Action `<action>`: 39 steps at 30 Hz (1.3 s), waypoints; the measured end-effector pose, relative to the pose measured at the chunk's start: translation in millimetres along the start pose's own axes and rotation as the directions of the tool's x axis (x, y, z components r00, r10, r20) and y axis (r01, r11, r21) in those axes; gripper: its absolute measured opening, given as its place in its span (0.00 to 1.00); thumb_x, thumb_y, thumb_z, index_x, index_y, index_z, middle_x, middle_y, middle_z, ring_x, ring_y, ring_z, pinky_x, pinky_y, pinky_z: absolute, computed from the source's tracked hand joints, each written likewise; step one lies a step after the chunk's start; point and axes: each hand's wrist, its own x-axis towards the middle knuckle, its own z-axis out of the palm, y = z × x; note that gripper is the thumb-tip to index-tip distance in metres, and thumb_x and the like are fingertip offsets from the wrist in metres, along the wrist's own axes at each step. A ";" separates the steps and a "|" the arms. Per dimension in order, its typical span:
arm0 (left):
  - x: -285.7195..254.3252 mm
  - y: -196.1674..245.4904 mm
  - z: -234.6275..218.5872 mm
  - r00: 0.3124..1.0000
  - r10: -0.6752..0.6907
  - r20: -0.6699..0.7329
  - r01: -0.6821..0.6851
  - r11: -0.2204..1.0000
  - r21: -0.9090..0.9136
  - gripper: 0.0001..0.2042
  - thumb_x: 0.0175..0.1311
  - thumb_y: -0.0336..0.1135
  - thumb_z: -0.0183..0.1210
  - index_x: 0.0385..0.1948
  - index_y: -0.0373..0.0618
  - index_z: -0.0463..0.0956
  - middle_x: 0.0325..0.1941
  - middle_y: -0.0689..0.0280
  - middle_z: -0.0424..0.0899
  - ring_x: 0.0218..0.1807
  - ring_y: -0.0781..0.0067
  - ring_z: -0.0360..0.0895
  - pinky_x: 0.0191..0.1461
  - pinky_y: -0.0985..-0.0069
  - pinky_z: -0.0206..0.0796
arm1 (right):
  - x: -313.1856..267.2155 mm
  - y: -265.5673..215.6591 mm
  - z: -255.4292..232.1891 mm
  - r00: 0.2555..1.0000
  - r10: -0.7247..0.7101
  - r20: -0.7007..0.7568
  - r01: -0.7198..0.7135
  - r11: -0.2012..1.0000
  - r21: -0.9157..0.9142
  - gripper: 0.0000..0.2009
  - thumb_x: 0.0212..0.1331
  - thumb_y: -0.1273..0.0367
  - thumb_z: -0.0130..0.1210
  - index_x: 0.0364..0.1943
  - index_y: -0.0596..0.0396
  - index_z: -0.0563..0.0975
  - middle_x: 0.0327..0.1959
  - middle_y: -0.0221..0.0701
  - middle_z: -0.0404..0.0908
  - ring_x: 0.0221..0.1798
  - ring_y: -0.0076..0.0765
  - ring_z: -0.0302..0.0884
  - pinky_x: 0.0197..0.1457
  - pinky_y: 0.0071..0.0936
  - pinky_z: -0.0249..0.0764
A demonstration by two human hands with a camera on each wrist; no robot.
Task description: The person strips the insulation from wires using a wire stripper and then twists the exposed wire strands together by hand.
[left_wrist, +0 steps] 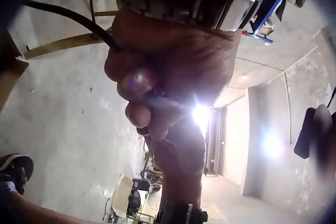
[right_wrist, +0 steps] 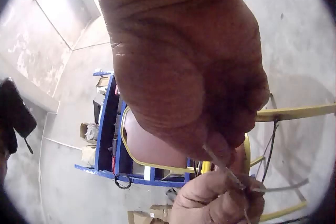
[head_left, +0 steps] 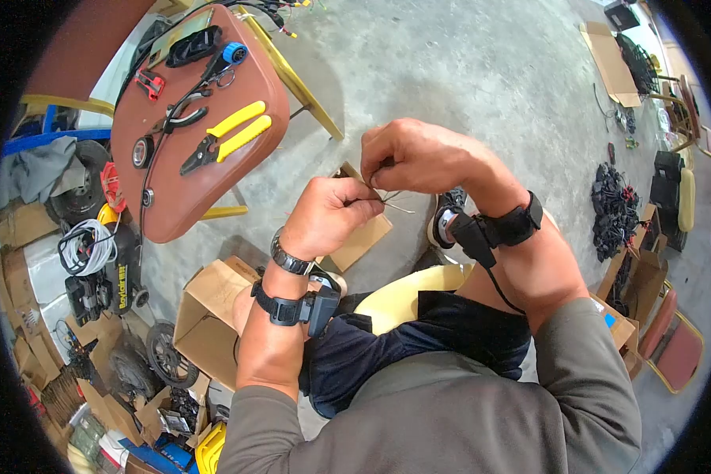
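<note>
My left hand pinches thin wires between thumb and fingers, in front of my body. Close above and to its right, my right hand is curled, its thumb and fingers pinching one of the strands. In the right wrist view, bare-looking wire ends fan out from the left fingertips, and one reaches the right thumb. A dark cable runs into the left fist in the left wrist view. The right fingertips are partly hidden behind the hand.
To the left, a brown chair seat bears yellow-handled wire strippers, black-handled pliers, a tape roll and a cable with a blue connector. Cardboard boxes stand near my legs. A dark cable heap lies on the right.
</note>
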 end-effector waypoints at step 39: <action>10.0 -0.3 5.8 0.905 -0.011 -0.425 -0.148 0.929 -0.340 0.06 0.65 0.29 0.62 0.37 0.36 0.80 0.20 0.69 0.79 0.16 0.87 0.67 0.18 0.86 0.58 | 5.9 4.3 9.0 0.907 0.012 -0.420 0.015 0.998 0.062 0.05 0.54 0.74 0.59 0.32 0.62 0.79 0.31 0.31 0.77 0.34 0.22 0.73 0.38 0.24 0.71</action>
